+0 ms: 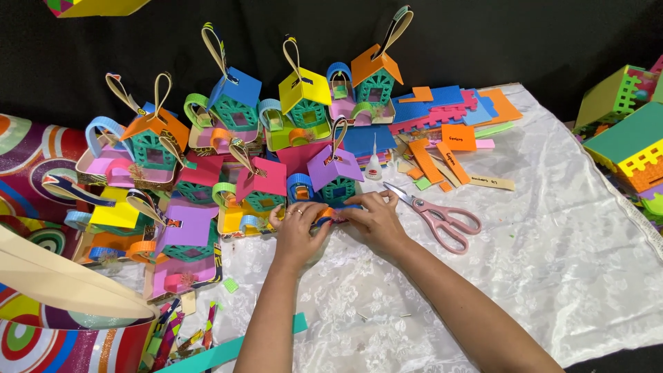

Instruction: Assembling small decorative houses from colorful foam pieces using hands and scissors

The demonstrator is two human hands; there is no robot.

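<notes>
Fingers of the left hand [295, 228] and right hand [373, 220] pinch the near edge of a purple-roofed foam house [333, 173] at table centre. Pink scissors [442, 217] lie just right; a glue bottle [373, 162] stands beyond.

between my hands [297, 231] i see a purple-roofed teal house [334, 173]; right of them pink-handled scissors [442, 220] on white floral-patterned cloth [552, 262]; left, a swirl-patterned multicoloured bag [41, 338]

white glue bottle [373, 163], orange written-on foam labels [458, 137] beside scissors
</notes>
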